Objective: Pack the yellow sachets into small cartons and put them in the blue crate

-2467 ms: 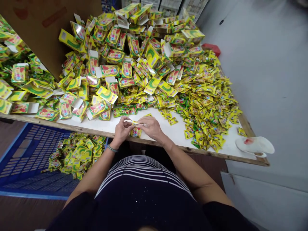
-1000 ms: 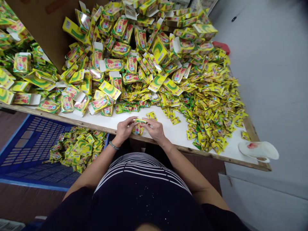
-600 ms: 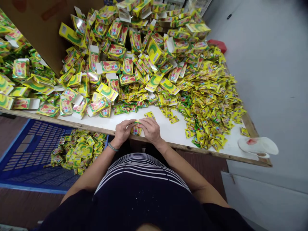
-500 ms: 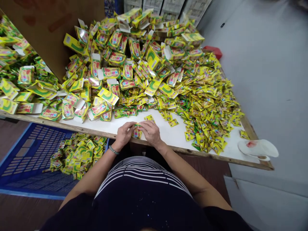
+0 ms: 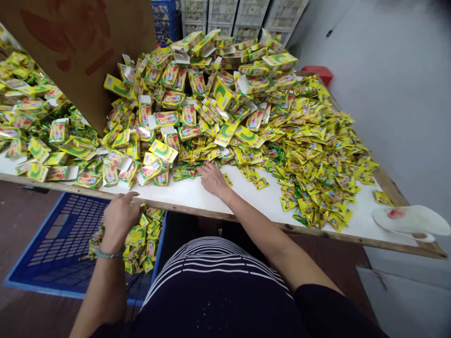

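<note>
The left hand (image 5: 120,215), fingers partly curled, is above the slatted blue plastic crate (image 5: 59,244) of small yellow-and-green cartons (image 5: 136,234); whether it grips anything cannot be told. The right hand (image 5: 212,180) lies palm down, fingers slightly bent, at the row of small shiny green packets (image 5: 185,172) on the white wood-edged table (image 5: 183,195); any hold is hidden. Beyond are glossy yellow-and-green cardboard boxes (image 5: 165,118), several with white flaps open, showing red fruit pictures, pink-and-blue lettering too small to read surely, and barcodes. Loose yellow foil sachets (image 5: 313,145) heap rightward.
</note>
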The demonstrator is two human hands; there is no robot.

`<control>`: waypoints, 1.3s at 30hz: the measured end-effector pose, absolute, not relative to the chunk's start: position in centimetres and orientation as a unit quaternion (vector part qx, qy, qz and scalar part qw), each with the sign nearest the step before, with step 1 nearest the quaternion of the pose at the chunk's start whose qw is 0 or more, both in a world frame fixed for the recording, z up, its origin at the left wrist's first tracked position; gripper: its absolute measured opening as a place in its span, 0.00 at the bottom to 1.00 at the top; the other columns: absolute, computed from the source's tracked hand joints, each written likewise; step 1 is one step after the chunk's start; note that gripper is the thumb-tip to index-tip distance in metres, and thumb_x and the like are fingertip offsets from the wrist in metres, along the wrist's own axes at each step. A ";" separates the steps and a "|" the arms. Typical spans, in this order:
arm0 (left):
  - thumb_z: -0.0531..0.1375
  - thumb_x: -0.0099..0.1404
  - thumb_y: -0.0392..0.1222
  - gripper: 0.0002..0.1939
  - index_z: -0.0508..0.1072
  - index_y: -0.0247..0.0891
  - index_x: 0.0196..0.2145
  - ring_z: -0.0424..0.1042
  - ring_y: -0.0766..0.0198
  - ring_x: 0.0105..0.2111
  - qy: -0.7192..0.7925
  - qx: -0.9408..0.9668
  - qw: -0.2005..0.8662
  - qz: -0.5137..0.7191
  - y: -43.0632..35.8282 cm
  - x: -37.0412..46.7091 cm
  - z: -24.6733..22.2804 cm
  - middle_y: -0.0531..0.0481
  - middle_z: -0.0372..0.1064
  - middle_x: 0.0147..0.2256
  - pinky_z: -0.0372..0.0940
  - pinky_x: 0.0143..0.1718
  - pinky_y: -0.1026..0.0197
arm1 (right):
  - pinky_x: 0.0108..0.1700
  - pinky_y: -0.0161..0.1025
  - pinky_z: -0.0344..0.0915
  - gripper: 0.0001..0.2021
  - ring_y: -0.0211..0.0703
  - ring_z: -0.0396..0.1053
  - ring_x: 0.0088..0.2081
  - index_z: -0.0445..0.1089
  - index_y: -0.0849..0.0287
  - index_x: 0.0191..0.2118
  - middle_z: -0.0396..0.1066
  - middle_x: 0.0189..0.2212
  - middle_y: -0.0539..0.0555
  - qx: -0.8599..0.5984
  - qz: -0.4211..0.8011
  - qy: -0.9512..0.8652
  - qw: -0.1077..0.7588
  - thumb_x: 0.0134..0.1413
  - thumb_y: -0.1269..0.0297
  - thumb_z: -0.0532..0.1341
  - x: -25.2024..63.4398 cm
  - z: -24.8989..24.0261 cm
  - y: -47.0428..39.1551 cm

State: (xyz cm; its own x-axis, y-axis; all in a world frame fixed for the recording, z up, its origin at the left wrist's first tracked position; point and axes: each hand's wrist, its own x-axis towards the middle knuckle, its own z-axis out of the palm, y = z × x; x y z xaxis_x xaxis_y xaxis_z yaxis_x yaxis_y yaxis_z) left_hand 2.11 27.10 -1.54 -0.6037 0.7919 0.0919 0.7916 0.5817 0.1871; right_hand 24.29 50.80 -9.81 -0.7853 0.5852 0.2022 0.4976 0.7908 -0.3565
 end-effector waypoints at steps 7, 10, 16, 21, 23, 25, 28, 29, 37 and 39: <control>0.57 0.66 0.52 0.17 0.79 0.38 0.42 0.75 0.54 0.38 0.806 0.492 0.108 0.311 32.0 8.0 -5.9 0.41 0.77 0.40 0.68 0.42 0.55 | 0.52 0.49 0.66 0.16 0.52 0.71 0.46 0.76 0.60 0.48 0.78 0.43 0.59 -0.385 0.244 -0.849 0.268 0.59 0.73 0.54 27.3 -10.4 51.7; 0.61 0.63 0.55 0.17 0.78 0.40 0.40 0.76 0.57 0.33 0.773 0.447 0.205 0.400 35.6 10.8 -7.4 0.45 0.78 0.33 0.68 0.37 0.59 | 0.43 0.44 0.71 0.13 0.47 0.74 0.39 0.75 0.59 0.45 0.78 0.40 0.57 -0.468 0.407 -0.714 0.326 0.58 0.63 0.57 29.8 -10.2 51.7; 0.70 0.50 0.56 0.22 0.73 0.37 0.32 0.75 0.61 0.25 0.612 0.281 0.496 0.548 41.8 15.2 -10.6 0.48 0.76 0.26 0.69 0.29 0.61 | 0.39 0.43 0.72 0.21 0.43 0.73 0.33 0.73 0.59 0.41 0.77 0.34 0.55 -0.473 0.526 -0.637 0.308 0.51 0.46 0.62 32.0 -10.2 50.4; 0.69 0.52 0.46 0.13 0.70 0.38 0.27 0.70 0.66 0.18 0.656 0.266 0.458 0.538 41.8 14.8 -12.3 0.55 0.71 0.19 0.64 0.23 0.64 | 0.47 0.49 0.67 0.21 0.52 0.70 0.41 0.71 0.58 0.32 0.73 0.34 0.59 -0.582 0.285 -0.718 0.256 0.46 0.42 0.66 32.7 -11.2 51.5; 0.67 0.54 0.43 0.10 0.70 0.38 0.27 0.71 0.65 0.19 0.677 0.264 0.445 0.523 41.3 14.3 -12.4 0.55 0.71 0.19 0.64 0.23 0.64 | 0.46 0.47 0.65 0.22 0.52 0.68 0.40 0.67 0.57 0.26 0.71 0.33 0.59 -0.576 0.255 -0.742 0.231 0.42 0.41 0.67 32.6 -11.7 51.7; 0.66 0.55 0.42 0.08 0.70 0.38 0.27 0.72 0.65 0.20 0.687 0.262 0.440 0.516 41.0 14.1 -12.3 0.54 0.72 0.20 0.65 0.23 0.64 | 0.41 0.44 0.64 0.23 0.48 0.66 0.35 0.63 0.55 0.23 0.69 0.29 0.55 -0.565 0.275 -0.743 0.231 0.42 0.40 0.67 32.4 -12.0 51.4; 0.68 0.54 0.42 0.10 0.70 0.38 0.26 0.73 0.65 0.20 0.675 0.263 0.453 0.520 40.6 14.3 -11.8 0.52 0.73 0.21 0.65 0.23 0.65 | 0.33 0.38 0.61 0.22 0.41 0.62 0.28 0.63 0.55 0.24 0.65 0.23 0.49 -0.522 0.381 -0.719 0.257 0.47 0.40 0.63 32.2 -11.6 50.4; 0.69 0.53 0.43 0.11 0.70 0.38 0.26 0.73 0.65 0.20 0.661 0.264 0.466 0.526 40.5 14.3 -11.5 0.52 0.73 0.21 0.66 0.23 0.64 | 0.32 0.37 0.61 0.22 0.40 0.62 0.28 0.64 0.56 0.25 0.65 0.23 0.48 -0.499 0.416 -0.712 0.267 0.48 0.40 0.63 32.1 -11.4 50.0; 0.73 0.45 0.57 0.26 0.71 0.35 0.31 0.71 0.69 0.23 0.569 0.269 0.519 0.578 39.4 14.8 -9.5 0.54 0.72 0.25 0.70 0.30 0.63 | 0.33 0.39 0.72 0.21 0.42 0.72 0.33 0.64 0.56 0.32 0.73 0.31 0.49 -0.443 0.606 -0.607 0.262 0.46 0.43 0.66 30.6 -9.5 47.2; 0.75 0.41 0.54 0.27 0.69 0.36 0.31 0.70 0.69 0.22 0.570 0.259 0.518 0.584 39.0 15.0 -9.2 0.57 0.70 0.22 0.68 0.28 0.64 | 0.35 0.40 0.74 0.23 0.42 0.73 0.33 0.63 0.56 0.34 0.74 0.32 0.50 -0.428 0.642 -0.577 0.269 0.45 0.43 0.67 30.4 -9.5 46.7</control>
